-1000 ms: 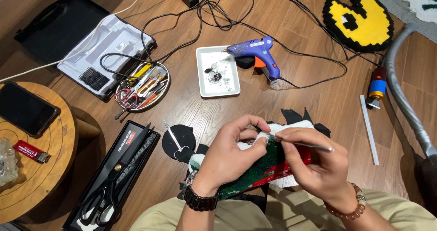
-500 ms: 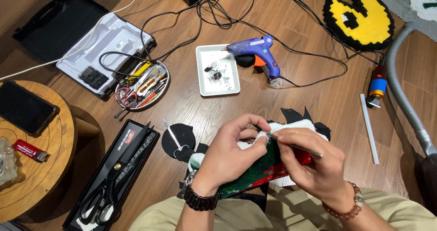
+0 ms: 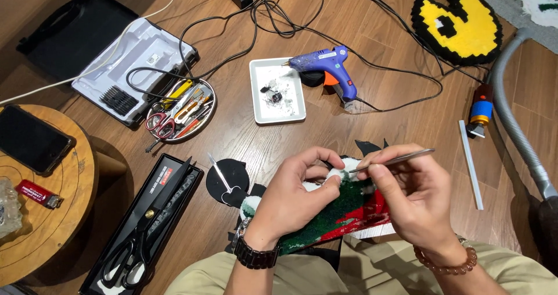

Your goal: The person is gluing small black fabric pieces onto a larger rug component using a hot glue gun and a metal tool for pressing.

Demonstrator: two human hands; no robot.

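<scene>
My left hand (image 3: 296,193) grips a tufted rug piece (image 3: 343,211) in green, red and white, held over my lap. My right hand (image 3: 415,199) pinches thin metal tweezers (image 3: 392,160), their tips pointing left into the white part of the piece beside my left thumb. Black felt cut-outs (image 3: 229,181) lie on the wood floor just left of the piece, with small silver snips (image 3: 220,176) on top of them.
A blue glue gun (image 3: 325,68) rests by a white tray (image 3: 278,90). A round dish of tools (image 3: 180,109), boxed large shears (image 3: 145,225), an open tool case (image 3: 131,59), tangled cables, a yellow tufted rug (image 3: 459,24), a glue stick (image 3: 471,164) and a grey hose (image 3: 517,126) surround me. A phone (image 3: 32,139) lies on a round stool.
My right hand has lifted and swung the tweezers so their tips now point at the white tuft by my left thumb. The left hand keeps its hold.
</scene>
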